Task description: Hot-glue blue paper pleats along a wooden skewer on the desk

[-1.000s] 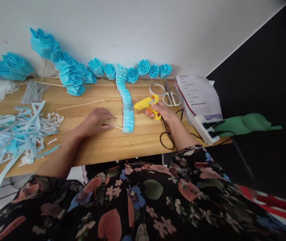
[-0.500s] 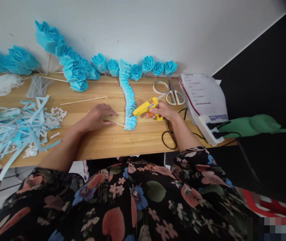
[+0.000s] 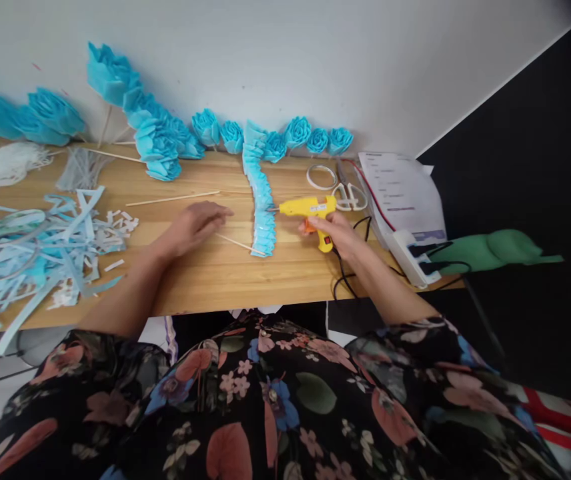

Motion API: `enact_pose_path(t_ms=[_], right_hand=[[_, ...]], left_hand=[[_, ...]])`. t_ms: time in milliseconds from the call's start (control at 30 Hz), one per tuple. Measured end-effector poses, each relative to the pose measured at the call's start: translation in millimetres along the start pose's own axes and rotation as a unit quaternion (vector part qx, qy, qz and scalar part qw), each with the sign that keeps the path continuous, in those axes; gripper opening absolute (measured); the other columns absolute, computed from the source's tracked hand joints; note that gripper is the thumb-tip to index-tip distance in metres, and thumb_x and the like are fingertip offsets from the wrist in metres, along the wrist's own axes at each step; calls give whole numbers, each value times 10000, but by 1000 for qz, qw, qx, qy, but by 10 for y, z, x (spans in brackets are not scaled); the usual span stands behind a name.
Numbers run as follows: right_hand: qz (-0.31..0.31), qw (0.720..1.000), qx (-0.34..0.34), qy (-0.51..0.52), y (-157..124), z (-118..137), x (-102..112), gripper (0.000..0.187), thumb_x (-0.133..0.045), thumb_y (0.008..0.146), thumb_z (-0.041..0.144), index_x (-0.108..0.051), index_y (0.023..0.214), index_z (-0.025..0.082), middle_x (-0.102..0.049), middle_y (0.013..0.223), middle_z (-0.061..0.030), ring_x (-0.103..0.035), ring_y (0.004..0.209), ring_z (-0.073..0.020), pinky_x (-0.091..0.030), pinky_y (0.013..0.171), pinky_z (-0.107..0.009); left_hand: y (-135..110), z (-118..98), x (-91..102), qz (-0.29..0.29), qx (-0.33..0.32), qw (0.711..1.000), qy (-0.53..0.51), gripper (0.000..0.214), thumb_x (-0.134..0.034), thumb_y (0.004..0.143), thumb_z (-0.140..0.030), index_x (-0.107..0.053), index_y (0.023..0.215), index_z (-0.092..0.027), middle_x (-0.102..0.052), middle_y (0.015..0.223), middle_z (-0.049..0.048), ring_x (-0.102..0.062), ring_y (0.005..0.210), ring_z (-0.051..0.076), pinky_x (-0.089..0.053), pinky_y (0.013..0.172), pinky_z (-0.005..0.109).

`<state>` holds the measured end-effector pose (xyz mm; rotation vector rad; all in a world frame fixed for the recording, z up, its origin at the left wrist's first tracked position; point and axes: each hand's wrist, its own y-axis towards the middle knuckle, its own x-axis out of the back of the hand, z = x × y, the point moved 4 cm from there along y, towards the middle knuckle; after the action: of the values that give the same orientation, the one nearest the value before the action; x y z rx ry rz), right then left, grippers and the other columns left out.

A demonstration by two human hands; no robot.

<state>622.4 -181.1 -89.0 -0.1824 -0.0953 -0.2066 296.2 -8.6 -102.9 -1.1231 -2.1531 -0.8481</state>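
My right hand (image 3: 338,232) is wrapped round a yellow hot glue gun (image 3: 308,207), a finger at its orange trigger. The gun's nozzle points left, at the edge of a pleated light blue strip (image 3: 264,223) that runs from the wall side toward me. A thin wooden stick (image 3: 240,242) lies with its right end on the strip's near end. My left hand (image 3: 193,230) is over the stick's left part, fingers stretched out and apart; whether it touches the stick is hidden.
Blue paper flowers (image 3: 158,143) stand along the wall. Another stick (image 3: 173,199) lies behind my left hand. Paper scraps (image 3: 40,253) and tape rolls spread at left. Tape (image 3: 321,177), scissors (image 3: 349,197), papers (image 3: 400,193) and a power strip (image 3: 408,259) are at right, near the gun's black cable.
The glue gun has moved away from me along the strip and turned more level. My left hand has drawn back slightly, and its thumb no longer shows below the stick.
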Motion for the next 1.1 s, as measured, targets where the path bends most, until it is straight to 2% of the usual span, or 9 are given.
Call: enact_pose_path(t_ms=[133, 267, 367, 500, 600, 667, 733, 900, 1100], right_hand=[[-20, 999, -6, -27, -414, -123, -123, 610, -956, 819, 811, -912, 933, 213, -922, 1048, -124, -858, 1000, -307, -671, 890, -383], [-81, 997, 13, -12, -603, -298, -233, 479, -974, 818, 704, -931, 955, 247, -928, 1098, -98, -860, 1126, -312, -667, 1069, -424], [-85, 996, 8, -36, -608, -384, -269, 422, -974, 819, 663, -929, 912, 254, -919, 1089, -94, -848, 1103, -292, -667, 1058, -411], [-66, 997, 4, -29, -572, -399, -271, 482, -973, 802, 712, -913, 897, 243, -913, 1031, -103, -822, 942, -257, -682, 921, -382], [-66, 998, 10, -18, -579, -370, -269, 504, -955, 825, 737, -899, 888, 241, -897, 990, -101, -811, 902, -243, -682, 909, -372], [-60, 998, 17, -11, -593, -349, -281, 529, -926, 848, 766, -889, 892, 240, -883, 970, -98, -813, 911, -245, -686, 929, -374], [-46, 999, 24, -12, -600, -341, -303, 567, -887, 867, 803, -878, 898, 237, -870, 955, -98, -811, 909, -248, -690, 924, -378], [-22, 998, 41, -47, -591, -356, -325, 637, -807, 919, 844, -867, 851, 214, -847, 919, -104, -735, 782, -205, -631, 783, -340], [29, 994, 9, -106, -679, -269, -165, 628, -796, 941, 815, -900, 907, 196, -803, 850, -83, -651, 715, -186, -550, 669, -302]], left_hand=[[-11, 4, 78, -37, 30, 999, 23, 295, -514, 1074, -262, -779, 955, -210, -820, 986, 85, -748, 934, 268, -617, 995, 411], [10, -36, 37, -28, 32, 998, 56, 259, -520, 985, -201, -756, 880, -224, -810, 917, 58, -742, 884, 247, -599, 992, 400], [9, -77, -8, -29, 25, 997, 68, 303, -508, 1000, -207, -798, 913, -216, -829, 916, 60, -750, 867, 241, -586, 978, 400], [-19, -75, -25, -25, 16, 997, 64, 327, -568, 1086, -303, -871, 1152, -201, -837, 925, 57, -723, 811, 230, -584, 937, 394], [-8, -47, -49, 13, -23, 998, 61, 315, -707, 1096, -454, -873, 1217, -215, -863, 1029, 89, -773, 955, 272, -592, 975, 411], [14, -32, -82, 47, -55, 996, 60, 333, -743, 1103, -528, -873, 1170, -229, -879, 1140, 118, -795, 1099, 306, -588, 1040, 432], [33, -24, -113, 70, -78, 993, 56, 351, -749, 1109, -563, -871, 1125, -234, -882, 1172, 127, -796, 1142, 321, -579, 1059, 446], [44, -24, -149, 87, -89, 991, 54, 307, -763, 1099, -503, -874, 1125, -219, -880, 1160, 126, -781, 1113, 325, -559, 1030, 456], [50, -14, -159, 107, -72, 989, 69, 225, -703, 1094, -392, -872, 1080, -244, -884, 1093, 92, -780, 1053, 298, -528, 978, 423]])
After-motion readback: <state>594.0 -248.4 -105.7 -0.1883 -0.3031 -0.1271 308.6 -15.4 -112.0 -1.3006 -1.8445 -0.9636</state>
